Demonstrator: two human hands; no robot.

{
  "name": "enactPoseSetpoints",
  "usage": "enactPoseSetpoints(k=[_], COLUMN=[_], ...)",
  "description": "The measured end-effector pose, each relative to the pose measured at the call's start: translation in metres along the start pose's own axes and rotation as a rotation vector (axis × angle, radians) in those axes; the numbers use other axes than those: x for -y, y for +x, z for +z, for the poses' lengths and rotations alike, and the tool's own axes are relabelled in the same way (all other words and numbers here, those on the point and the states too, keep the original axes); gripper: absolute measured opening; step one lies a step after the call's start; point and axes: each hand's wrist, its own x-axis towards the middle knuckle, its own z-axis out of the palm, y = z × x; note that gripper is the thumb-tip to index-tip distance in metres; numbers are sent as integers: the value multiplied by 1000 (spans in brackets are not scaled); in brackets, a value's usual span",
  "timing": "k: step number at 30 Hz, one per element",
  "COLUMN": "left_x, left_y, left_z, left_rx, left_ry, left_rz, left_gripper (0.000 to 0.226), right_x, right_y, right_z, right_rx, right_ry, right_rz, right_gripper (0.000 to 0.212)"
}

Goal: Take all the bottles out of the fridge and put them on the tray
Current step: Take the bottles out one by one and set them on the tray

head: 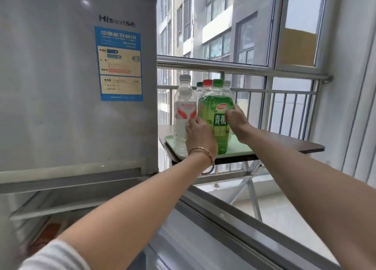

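Both hands, left hand (198,130) and right hand (237,120), clasp the green tea bottle (216,115) between them, steadying it upright on the tray (238,147) beside the Wahaha water bottle (184,111).

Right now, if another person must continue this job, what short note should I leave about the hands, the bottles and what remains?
Left hand: on the left side of the green bottle, next to the clear water bottle.
Right hand: on the right side of the same green bottle.
Both hands hold it upright on the pale green tray, which lies on the folding table beside the fridge.
Done: about five bottles stand on the tray; those behind are partly hidden.
Left: release the green bottle, then check the open lower fridge compartment; its inside is too blurred to show any bottles.
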Motion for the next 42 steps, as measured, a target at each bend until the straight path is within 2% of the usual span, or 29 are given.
enactPoseSetpoints(k=[4, 10, 12, 15, 17, 19, 23, 26, 29, 34, 38, 42], left_x=[4, 6, 9, 15, 21, 28, 69, 114, 165, 271, 350, 424], left_y=[-4, -8, -11, -19, -25, -34, -58, -82, -107, -145, -168, -176], left_z=[6, 4, 1, -8, -23, -46, -100, -132, -158, -171, -163, -145], left_rx=[-11, 7, 14, -2, -37, -16, 53, 103, 182, 366, 427, 340], left_ry=[30, 54, 67, 63, 41, 60, 158, 232, 297, 430, 436, 376], left_rz=[47, 77, 110, 170, 182, 149, 96, 20, -114, -274, -455, -663], left_gripper=[84, 90, 90, 71, 48, 34, 20, 20, 26, 26, 27, 46], right_x=[-19, -16, -12, -3, 7, 20, 34, 32, 22, -31, -84, -129], right_y=[2, -9, -18, -43, -67, -95, -141, -169, -197, -239, -257, -264], right_z=[8, 14, 18, 31, 46, 66, 117, 164, 218, 310, 372, 418], right_rx=[-24, -94, -191, -535, -565, -461, -218, -29, 135, 415, 613, 723], right_ry=[7, -31, -70, -295, -334, -359, -327, -328, -316, -338, -369, -400], right_rz=[30, 33, -26, -248, -426, -508, -456, -389, -315, -151, 32, 141], right_gripper=[64, 54, 53, 43, 31, 24, 19, 13, 18, 16, 33, 58])
